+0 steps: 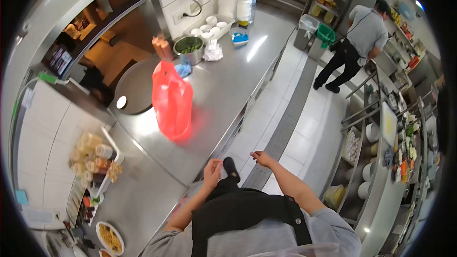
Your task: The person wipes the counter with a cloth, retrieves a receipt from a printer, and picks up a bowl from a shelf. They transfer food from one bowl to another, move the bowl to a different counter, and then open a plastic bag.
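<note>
My left hand (pixel 213 172) hangs over the edge of the steel counter, fingers curled together, and nothing shows in it. Out in front of my body, above the floor, my right hand (pixel 262 158) has its fingers loosely closed, also with nothing visible in it. On the steel counter (pixel 223 85) ahead of my left hand stands a red plastic bag (pixel 172 102), upright with its handles up; its contents are hidden. Behind the bag are a metal pot (pixel 189 51) with green pieces inside and a crumpled blue cloth (pixel 183 70).
A co-worker (pixel 359 43) stands ahead at the right-hand prep counter, back turned. Bins (pixel 306 31) stand at the aisle's far end. A drain grate (pixel 285 119) runs along the tiled floor. Sauce bottles (pixel 93 157) and a plate of food (pixel 109 238) are on the left.
</note>
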{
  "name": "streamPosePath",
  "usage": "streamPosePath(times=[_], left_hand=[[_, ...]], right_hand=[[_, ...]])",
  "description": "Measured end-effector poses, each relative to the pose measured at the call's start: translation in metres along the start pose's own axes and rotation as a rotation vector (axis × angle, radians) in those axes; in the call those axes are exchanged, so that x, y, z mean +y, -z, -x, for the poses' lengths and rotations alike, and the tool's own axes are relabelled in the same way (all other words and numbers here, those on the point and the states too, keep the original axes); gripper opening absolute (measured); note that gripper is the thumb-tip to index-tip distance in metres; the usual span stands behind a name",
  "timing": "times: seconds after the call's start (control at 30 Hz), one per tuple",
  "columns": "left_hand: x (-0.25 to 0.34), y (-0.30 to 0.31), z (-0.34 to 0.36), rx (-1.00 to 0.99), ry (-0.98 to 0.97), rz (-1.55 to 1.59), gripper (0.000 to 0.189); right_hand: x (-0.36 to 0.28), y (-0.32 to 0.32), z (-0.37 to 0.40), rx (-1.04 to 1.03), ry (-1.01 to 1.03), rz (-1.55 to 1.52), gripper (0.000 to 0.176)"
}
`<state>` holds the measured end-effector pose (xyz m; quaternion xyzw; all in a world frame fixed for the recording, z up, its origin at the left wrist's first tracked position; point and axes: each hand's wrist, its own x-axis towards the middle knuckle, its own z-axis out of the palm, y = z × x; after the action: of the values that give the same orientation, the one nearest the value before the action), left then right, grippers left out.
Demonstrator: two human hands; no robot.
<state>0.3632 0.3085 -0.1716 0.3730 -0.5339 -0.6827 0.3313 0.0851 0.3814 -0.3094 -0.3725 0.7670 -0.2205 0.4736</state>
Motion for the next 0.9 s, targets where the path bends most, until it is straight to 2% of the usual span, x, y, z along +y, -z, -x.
streamPosePath(times=[0.07,0.13,0.23,0.33,0.37,0.43,0.5,0.53,0.6,0.67,0.7,0.73,0.77,0.8,0.83,0.87,0.9], left_hand=[[-0.004,-0.002,-0.056,0.002,-0.038,-0.005,0.010],[0.016,-0.018,-0.105,0.012,-0.069,-0.057,0.013],[0.033,-0.039,-0.174,-0.130,-0.018,-0.088,0.018],[0.047,-0.060,-0.228,-0.256,0.023,-0.429,0.022],[0.062,-0.067,-0.239,-0.278,0.118,-0.509,0.027],[0.058,-0.072,-0.262,-0.332,0.097,-0.560,0.027],[0.060,-0.075,-0.279,-0.336,0.096,-0.523,0.025],[0.047,-0.073,-0.290,-0.302,0.157,-0.422,0.024],[0.023,-0.066,-0.305,-0.198,0.277,-0.214,0.022],[0.037,-0.060,-0.323,-0.020,0.317,-0.144,0.019],[0.033,-0.060,-0.323,0.076,0.340,-0.081,0.019],[0.029,-0.062,-0.321,0.174,0.365,-0.014,0.019],[0.027,-0.062,-0.323,0.233,0.338,-0.015,0.020],[0.033,-0.064,-0.324,0.292,0.363,-0.006,0.020],[0.040,-0.066,-0.325,0.351,0.386,0.008,0.019],[0.045,-0.070,-0.324,0.409,0.410,0.030,0.019],[0.042,-0.073,-0.325,0.443,0.410,0.040,0.019]], right_hand=[[-0.024,0.048,-0.026,0.019,0.046,-0.044,0.054],[-0.051,0.091,-0.063,-0.004,0.076,-0.082,0.050],[-0.117,0.165,-0.097,0.132,0.169,-0.070,0.040],[-0.193,0.241,-0.140,0.149,0.194,-0.302,0.027],[-0.215,0.267,-0.165,0.203,0.250,-0.329,0.025],[-0.278,0.323,-0.209,0.333,0.313,-0.097,0.023],[-0.334,0.377,-0.268,0.530,0.585,0.122,0.021],[-0.369,0.402,-0.286,0.556,0.752,0.077,0.019],[-0.424,0.465,-0.364,0.585,0.875,0.103,0.018],[-0.500,0.508,-0.390,0.741,0.972,0.180,0.016],[-0.528,0.533,-0.416,0.809,1.053,0.277,0.021],[-0.553,0.554,-0.444,0.987,1.144,0.358,0.028],[-0.576,0.568,-0.461,1.083,1.135,0.412,0.035],[-0.595,0.587,-0.500,1.044,1.124,0.374,0.034],[-0.610,0.605,-0.532,1.080,1.186,0.579,0.037],[-0.629,0.599,-0.515,1.010,1.056,0.646,0.042],[-0.632,0.616,-0.569,1.018,0.971,0.722,0.045]])
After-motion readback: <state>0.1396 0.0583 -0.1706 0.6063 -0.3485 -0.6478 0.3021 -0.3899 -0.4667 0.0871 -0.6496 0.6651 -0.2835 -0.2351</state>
